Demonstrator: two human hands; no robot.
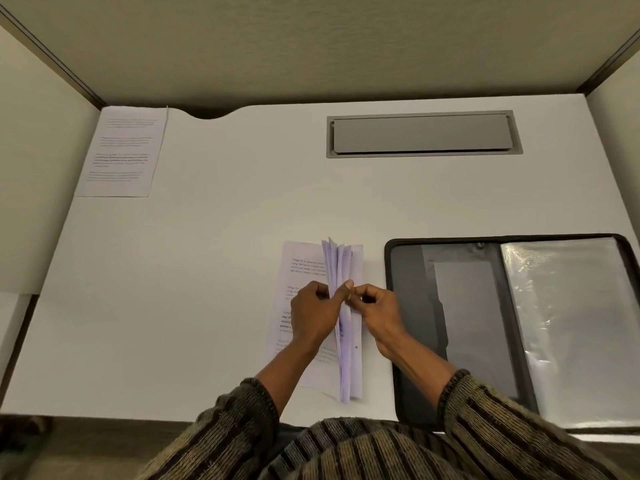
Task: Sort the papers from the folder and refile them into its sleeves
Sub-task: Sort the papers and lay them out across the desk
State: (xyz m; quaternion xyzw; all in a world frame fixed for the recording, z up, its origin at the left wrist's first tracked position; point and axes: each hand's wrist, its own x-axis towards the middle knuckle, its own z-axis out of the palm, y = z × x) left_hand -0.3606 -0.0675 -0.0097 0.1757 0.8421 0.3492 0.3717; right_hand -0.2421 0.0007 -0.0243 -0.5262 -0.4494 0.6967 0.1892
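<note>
Striped sleeves (485, 431) nearest, left grip (313, 313) and right grip (379, 311) both pinching a fanned sheaf of papers (349, 375) on tabletop (190, 289), open folder (415, 306) just right of them

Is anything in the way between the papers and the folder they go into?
Nothing visible is. The left hand and right hand pinch the papers just left of the open folder. Only bare desk lies between, and the sleeve is uncovered.
</note>
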